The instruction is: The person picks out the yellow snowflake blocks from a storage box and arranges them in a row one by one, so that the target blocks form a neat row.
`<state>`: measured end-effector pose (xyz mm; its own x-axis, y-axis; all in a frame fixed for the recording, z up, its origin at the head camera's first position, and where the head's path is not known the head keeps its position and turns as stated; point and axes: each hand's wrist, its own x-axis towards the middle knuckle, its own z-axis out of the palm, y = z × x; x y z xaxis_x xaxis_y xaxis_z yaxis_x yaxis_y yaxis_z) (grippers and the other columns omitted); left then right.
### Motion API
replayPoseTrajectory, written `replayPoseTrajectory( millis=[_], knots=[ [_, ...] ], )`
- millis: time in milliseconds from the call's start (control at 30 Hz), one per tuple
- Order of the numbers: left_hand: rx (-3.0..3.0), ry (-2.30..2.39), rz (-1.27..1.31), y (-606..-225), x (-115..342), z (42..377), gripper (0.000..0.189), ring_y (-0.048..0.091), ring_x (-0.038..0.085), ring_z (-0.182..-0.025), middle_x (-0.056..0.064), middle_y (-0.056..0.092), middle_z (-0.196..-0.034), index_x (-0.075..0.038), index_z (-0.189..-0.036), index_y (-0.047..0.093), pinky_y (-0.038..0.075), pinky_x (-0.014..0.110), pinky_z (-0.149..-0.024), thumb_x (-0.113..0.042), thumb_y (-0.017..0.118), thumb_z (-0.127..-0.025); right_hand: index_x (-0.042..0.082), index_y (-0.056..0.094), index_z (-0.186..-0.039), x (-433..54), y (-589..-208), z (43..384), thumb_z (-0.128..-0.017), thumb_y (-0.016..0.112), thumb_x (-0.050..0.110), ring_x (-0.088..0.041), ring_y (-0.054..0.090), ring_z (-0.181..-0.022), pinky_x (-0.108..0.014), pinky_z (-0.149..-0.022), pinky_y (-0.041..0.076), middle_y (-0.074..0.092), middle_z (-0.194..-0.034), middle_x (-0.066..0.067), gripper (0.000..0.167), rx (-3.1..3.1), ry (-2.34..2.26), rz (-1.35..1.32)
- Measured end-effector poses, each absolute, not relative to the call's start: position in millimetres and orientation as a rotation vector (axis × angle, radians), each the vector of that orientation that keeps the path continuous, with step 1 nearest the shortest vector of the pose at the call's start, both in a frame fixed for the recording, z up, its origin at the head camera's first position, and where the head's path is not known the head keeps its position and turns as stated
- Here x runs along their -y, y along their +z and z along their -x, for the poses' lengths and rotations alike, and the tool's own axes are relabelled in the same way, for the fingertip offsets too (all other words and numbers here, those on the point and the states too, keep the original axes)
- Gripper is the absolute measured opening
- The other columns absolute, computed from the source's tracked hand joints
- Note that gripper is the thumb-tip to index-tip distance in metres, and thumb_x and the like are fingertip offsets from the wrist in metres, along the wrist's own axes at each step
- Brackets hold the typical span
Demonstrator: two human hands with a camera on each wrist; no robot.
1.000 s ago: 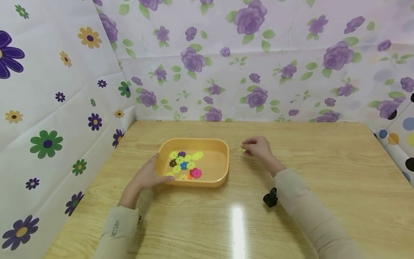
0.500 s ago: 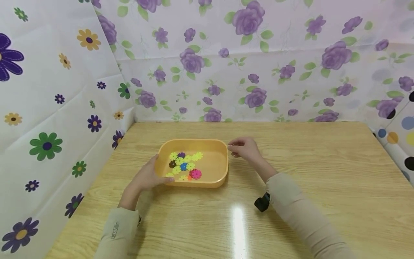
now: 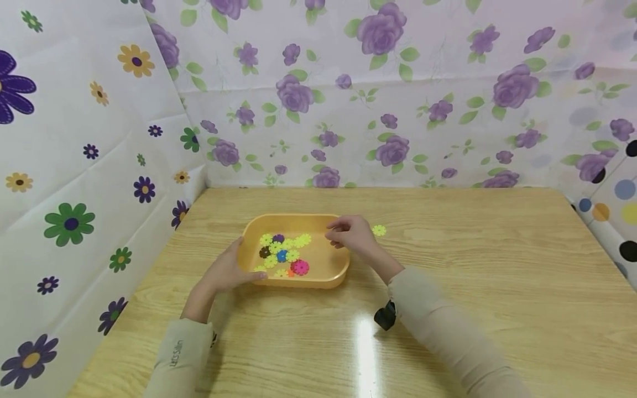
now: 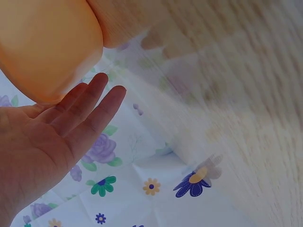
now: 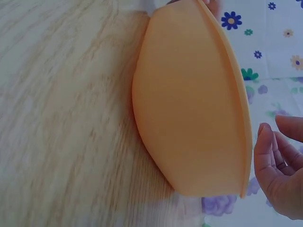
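Observation:
An orange plastic basin point(image 3: 323, 283) stands on the table with several small flower-shaped plastic pieces inside, mostly yellow. Among them are a pink piece point(image 3: 301, 267), a blue piece point(image 3: 282, 256), a purple one and a dark brown one. My left hand point(image 3: 224, 271) holds the basin's left end, thumb over the front rim and fingers along the outer wall. Over the basin's right rim hovers my right hand point(image 3: 353, 236), fingers loosely bent; nothing shows between thumb and fingers in the right wrist view. A yellow flower piece point(image 3: 379, 230) lies on the table, right of the basin.
The wooden table point(image 3: 473, 249) reaches back to a wall sheet point(image 3: 343, 127) printed with purple roses. Another flowered sheet point(image 3: 114, 182) borders the left side. A black object point(image 3: 385, 315) is at the right sleeve's cuff.
My right hand has moved left from beside the basin to over its right rim. The yellow flower piece at its fingers earlier now lies uncovered on the table. The left hand stays put.

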<state>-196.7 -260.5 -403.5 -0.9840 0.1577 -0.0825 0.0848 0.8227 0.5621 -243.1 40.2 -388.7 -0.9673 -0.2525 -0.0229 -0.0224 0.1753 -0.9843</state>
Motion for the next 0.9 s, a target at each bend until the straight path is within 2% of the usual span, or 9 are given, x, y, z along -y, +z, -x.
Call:
replayPoseTrajectory(
  millis=[133, 200, 500, 733, 800, 900],
  knots=[
    [-2.883, 0.88, -0.197, -405, 261, 196, 0.113, 0.039, 0.044, -0.118, 0.032, 0.027, -0.139, 0.009, -0.141, 0.012, 0.033, 0.054, -0.095, -0.042, 0.079, -0.066, -0.006, 0.065, -0.098, -29, -391, 242, -0.079, 0.067, 0.0, -0.023, 0.063, -0.067, -0.044, -0.069, 0.052, 0.065, -0.078, -0.013, 0.019, -2.299, -1.871, 0.31],
    [-2.881, 0.88, -0.188, -405, 260, 196, 0.113, 0.038, 0.045, -0.119, 0.031, 0.026, -0.14, 0.008, -0.142, 0.012, 0.032, 0.054, -0.096, -0.042, 0.078, -0.067, -0.005, 0.066, -0.097, -23, -393, 242, -0.078, 0.068, 0.001, -0.024, 0.063, -0.067, -0.045, -0.069, 0.052, 0.064, -0.078, -0.013, 0.02, -2.323, -1.855, 0.335],
    [-2.865, 0.889, -0.16, -404, 259, 196, 0.112, 0.035, 0.045, -0.121, 0.031, 0.023, -0.142, 0.007, -0.142, 0.01, 0.03, 0.055, -0.097, -0.042, 0.078, -0.068, -0.006, 0.065, -0.102, -1, -408, 248, -0.074, 0.073, 0.002, -0.018, 0.059, -0.07, -0.028, -0.058, 0.052, 0.062, -0.082, -0.013, 0.03, -2.372, -1.771, 0.417],
    [-2.868, 0.902, -0.186, -404, 260, 197, 0.113, 0.035, 0.045, -0.121, 0.031, 0.023, -0.141, 0.008, -0.142, 0.01, 0.029, 0.054, -0.098, -0.043, 0.078, -0.067, -0.003, 0.064, -0.107, 12, -414, 246, -0.073, 0.075, 0.007, -0.022, 0.058, -0.08, -0.026, -0.059, 0.049, 0.062, -0.095, -0.019, 0.037, -2.463, -1.6, 0.466],
    [-2.868, 0.909, -0.193, -404, 260, 196, 0.114, 0.035, 0.045, -0.121, 0.031, 0.023, -0.141, 0.008, -0.142, 0.01, 0.029, 0.054, -0.098, -0.042, 0.078, -0.067, -0.003, 0.065, -0.107, 15, -416, 246, -0.073, 0.075, 0.009, -0.023, 0.056, -0.083, -0.025, -0.061, 0.047, 0.062, -0.094, -0.017, 0.038, -2.484, -1.549, 0.485],
    [-2.874, 0.907, -0.195, -404, 260, 197, 0.114, 0.034, 0.045, -0.122, 0.032, 0.023, -0.141, 0.009, -0.142, 0.01, 0.028, 0.054, -0.099, -0.042, 0.079, -0.067, -0.002, 0.065, -0.107, 21, -418, 246, -0.072, 0.076, 0.01, -0.02, 0.053, -0.08, -0.024, -0.06, 0.044, 0.061, -0.091, -0.014, 0.039, -2.5, -1.481, 0.494]
  ],
)
